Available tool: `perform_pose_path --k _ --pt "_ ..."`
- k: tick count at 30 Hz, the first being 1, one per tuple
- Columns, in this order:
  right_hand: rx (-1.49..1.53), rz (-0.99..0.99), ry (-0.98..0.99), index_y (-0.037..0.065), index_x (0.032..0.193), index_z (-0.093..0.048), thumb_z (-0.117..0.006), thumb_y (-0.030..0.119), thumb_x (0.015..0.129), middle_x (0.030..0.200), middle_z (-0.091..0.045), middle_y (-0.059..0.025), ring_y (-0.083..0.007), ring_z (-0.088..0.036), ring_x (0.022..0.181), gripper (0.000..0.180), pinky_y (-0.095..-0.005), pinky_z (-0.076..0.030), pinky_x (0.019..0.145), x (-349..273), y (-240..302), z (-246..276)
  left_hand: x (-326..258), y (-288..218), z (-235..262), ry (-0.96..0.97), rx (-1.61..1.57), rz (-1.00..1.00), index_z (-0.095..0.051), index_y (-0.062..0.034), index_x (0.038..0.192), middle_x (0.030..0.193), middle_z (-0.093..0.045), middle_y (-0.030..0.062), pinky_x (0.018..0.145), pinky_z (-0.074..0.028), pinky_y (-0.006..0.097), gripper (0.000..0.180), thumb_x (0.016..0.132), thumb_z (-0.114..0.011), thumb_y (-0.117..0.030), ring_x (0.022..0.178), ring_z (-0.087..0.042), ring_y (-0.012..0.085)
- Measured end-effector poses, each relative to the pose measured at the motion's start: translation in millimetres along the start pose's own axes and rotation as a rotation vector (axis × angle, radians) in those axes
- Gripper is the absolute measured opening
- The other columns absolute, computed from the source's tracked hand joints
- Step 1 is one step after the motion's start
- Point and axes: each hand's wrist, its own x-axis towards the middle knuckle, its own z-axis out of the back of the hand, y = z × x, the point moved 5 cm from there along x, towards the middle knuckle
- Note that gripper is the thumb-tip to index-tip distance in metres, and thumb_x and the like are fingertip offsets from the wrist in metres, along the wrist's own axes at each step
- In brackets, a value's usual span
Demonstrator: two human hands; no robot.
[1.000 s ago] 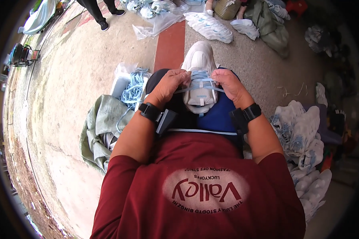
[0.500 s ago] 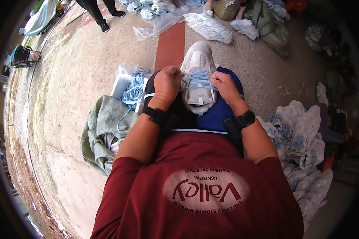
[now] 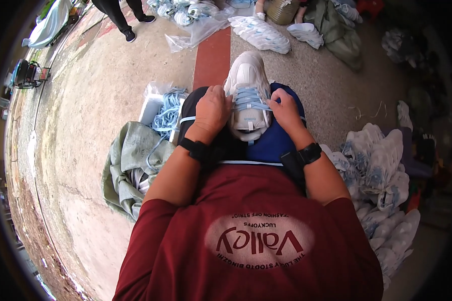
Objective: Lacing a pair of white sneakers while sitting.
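A white sneaker (image 3: 247, 70) rests on my lap between my knees, its toe pointing away from me. Light blue shoelace (image 3: 250, 98) crosses its tongue in several rows. Along the shoe's left edge my left hand (image 3: 214, 109) is closed, fingertips at the eyelets; what they pinch is mostly hidden behind the hand. My right hand (image 3: 285, 107) pinches the lace at the right edge of the eyelets, thumb and forefinger together. Pale blue strands show on both sides by my knees.
Left of my leg, loose blue laces (image 3: 166, 114) lie on a white box beside a green sack (image 3: 128, 165). White shoes (image 3: 379, 160) are heaped to my right. More shoes (image 3: 260, 34) lie ahead near another person's hands. Someone's dark-trousered legs (image 3: 119, 17) stand at the far left.
My left hand has turned and settled against the shoe's left side, its fingers now pointing forward. The right fingers have shifted slightly down along the eyelets. The sneaker stays on my lap.
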Motion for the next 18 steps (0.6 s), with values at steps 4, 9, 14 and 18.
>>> perform_pose_path --k 4,9,14,18 --pt "0.289 -0.175 -0.161 0.002 0.073 -0.057 -0.061 -0.003 0.065 0.067 -0.056 -0.006 -0.0174 -0.055 0.065 0.01 -0.0301 -0.041 0.057 -10 -21 15 -14 -2 10 0.1 -0.096 0.084 -0.05 -0.0021 0.085 0.065 -0.055 0.0107 0.056 -0.044 0.035 0.025 0.081 -0.063 -0.023 0.061 -0.056 0.0263" --pt "0.879 -0.595 -0.368 0.007 0.07 -0.054 -0.052 -0.007 0.067 0.056 -0.046 0.0026 -0.0049 -0.036 0.04 0.015 -0.0182 -0.026 0.035 -28 -93 90 -30 89 19 -0.093 -0.986 0.342 -0.054 -0.0016 0.082 0.068 -0.053 -0.0039 0.056 -0.041 0.021 0.012 0.082 -0.064 -0.008 0.061 -0.049 0.0067" --pt "0.557 -0.38 -0.118 0.005 0.075 -0.056 -0.055 -0.001 0.074 0.058 -0.048 0.0042 -0.0059 -0.042 0.046 0.007 -0.0195 -0.031 0.043 -45 -77 103 -27 46 50 -0.126 -0.647 0.106 -0.059 -0.0015 0.081 0.067 -0.055 -0.0021 0.057 -0.043 0.024 0.007 0.08 -0.065 -0.006 0.06 -0.051 0.0102" --pt "0.149 -0.078 0.06 0.004 0.078 -0.059 -0.058 0.004 0.078 0.058 -0.05 0.0009 -0.0087 -0.047 0.051 0.001 -0.0233 -0.036 0.049 -46 -25 128 -28 33 90 0.099 -0.227 -0.213 -0.062 -0.0011 0.078 0.068 -0.057 0.0052 0.058 -0.043 0.026 0.005 0.075 -0.067 -0.001 0.063 -0.055 0.0147"
